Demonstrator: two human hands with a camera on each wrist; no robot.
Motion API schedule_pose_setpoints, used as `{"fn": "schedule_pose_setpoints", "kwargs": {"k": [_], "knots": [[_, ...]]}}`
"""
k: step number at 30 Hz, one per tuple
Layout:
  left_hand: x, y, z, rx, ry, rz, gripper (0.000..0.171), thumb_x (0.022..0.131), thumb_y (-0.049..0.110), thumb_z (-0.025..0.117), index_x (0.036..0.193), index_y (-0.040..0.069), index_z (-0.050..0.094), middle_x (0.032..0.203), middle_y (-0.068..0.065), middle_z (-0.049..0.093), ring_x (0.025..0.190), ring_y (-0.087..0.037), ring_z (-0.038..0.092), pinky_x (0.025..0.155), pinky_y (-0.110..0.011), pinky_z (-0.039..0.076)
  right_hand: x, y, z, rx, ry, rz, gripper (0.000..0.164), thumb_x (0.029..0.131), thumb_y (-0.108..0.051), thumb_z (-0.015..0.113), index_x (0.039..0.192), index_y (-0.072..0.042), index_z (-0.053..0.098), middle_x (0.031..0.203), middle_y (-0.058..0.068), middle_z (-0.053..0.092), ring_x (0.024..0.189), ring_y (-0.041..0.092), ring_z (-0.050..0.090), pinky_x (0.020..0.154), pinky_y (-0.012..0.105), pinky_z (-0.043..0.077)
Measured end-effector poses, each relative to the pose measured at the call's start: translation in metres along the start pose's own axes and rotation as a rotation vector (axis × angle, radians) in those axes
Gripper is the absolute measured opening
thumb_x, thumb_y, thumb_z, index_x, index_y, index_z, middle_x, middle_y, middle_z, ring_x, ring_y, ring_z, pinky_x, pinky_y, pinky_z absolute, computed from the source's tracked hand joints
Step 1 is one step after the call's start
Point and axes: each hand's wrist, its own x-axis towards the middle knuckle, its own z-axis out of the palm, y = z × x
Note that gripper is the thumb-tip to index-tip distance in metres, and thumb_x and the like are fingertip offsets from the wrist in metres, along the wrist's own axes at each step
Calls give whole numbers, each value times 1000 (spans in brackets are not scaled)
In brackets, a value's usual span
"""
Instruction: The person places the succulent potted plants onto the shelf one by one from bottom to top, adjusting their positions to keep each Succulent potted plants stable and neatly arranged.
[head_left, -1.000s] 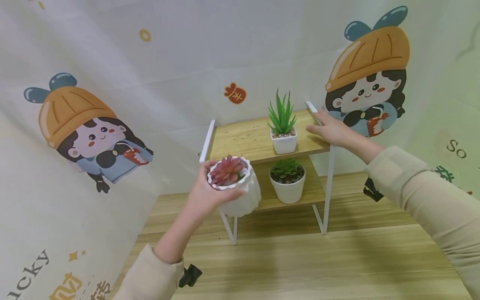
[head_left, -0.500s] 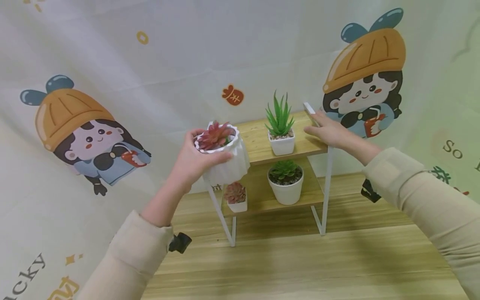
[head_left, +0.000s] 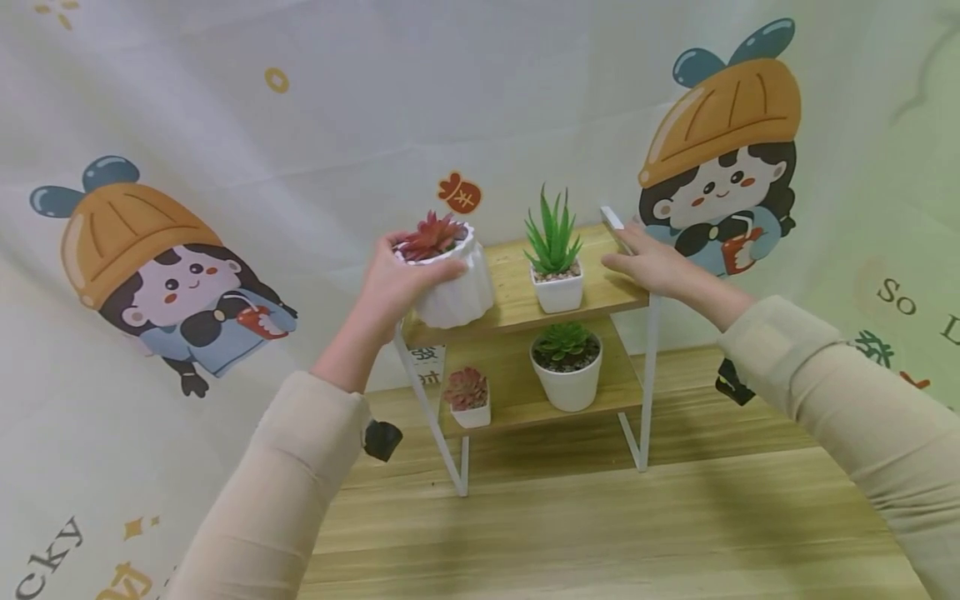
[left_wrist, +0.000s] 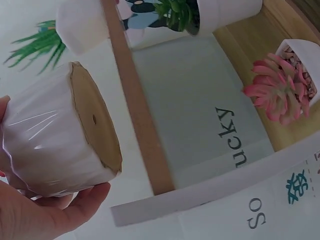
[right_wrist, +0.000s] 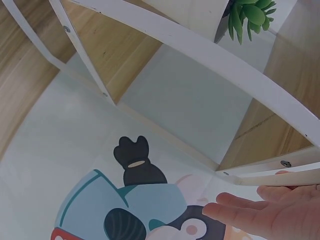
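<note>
My left hand (head_left: pixel 390 287) grips a white ribbed pot (head_left: pixel 459 292) with a red succulent (head_left: pixel 431 237), thumb along its near side. It is over the left end of the top board (head_left: pixel 513 265) of a two-tier shelf. The pot's brown base (left_wrist: pixel 97 120) shows in the left wrist view, beside the board's edge. At the shelf's right end my right hand (head_left: pixel 660 262) rests on the white metal frame (right_wrist: pixel 200 55), its fingers (right_wrist: pixel 240 212) straight along the outside. A spiky green plant in a square white pot (head_left: pixel 558 293) stands between the hands.
On the lower board sit a green succulent in a round white pot (head_left: pixel 567 385) and a pink succulent (head_left: pixel 467 388) in a small square pot. The shelf stands on a wood-grain surface (head_left: pixel 570 533). Behind it hangs a printed cloth (head_left: pixel 360 125) with cartoon figures.
My left hand has carried the ribbed pot up from in front of the shelf to the top board's left end, uncovering the pink succulent below. The right hand stays at the frame.
</note>
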Motion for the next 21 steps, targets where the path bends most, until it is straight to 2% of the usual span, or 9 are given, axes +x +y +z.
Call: {"fn": "schedule_pose_setpoints", "kwargs": {"k": [6, 10, 21], "knots": [[15, -9, 7, -6, 16, -28, 89, 54, 36, 75, 123, 10, 24, 119, -6, 36, 104, -18, 40, 86, -31, 37, 0, 1, 0, 2, -2, -2, 68, 86, -46, 29, 134, -9, -2, 136, 11, -16, 124, 26, -13, 97, 51, 4], [20, -15, 9, -14, 26, -35, 90, 55, 35, 75, 123, 10, 23, 120, -7, 36, 106, -18, 39, 88, -31, 35, 0, 1, 1, 7, -3, 4, 69, 85, -47, 29, 134, -11, -4, 137, 10, -16, 124, 26, -11, 97, 51, 4], [17, -19, 18, 27, 72, 3, 100, 47, 40, 77, 126, 14, 21, 122, -8, 35, 109, -19, 37, 89, -35, 34, 4, -2, 0, -26, 10, 6, 64, 87, -39, 31, 134, -5, 3, 136, 17, -13, 123, 32, -7, 97, 51, 6]]}}
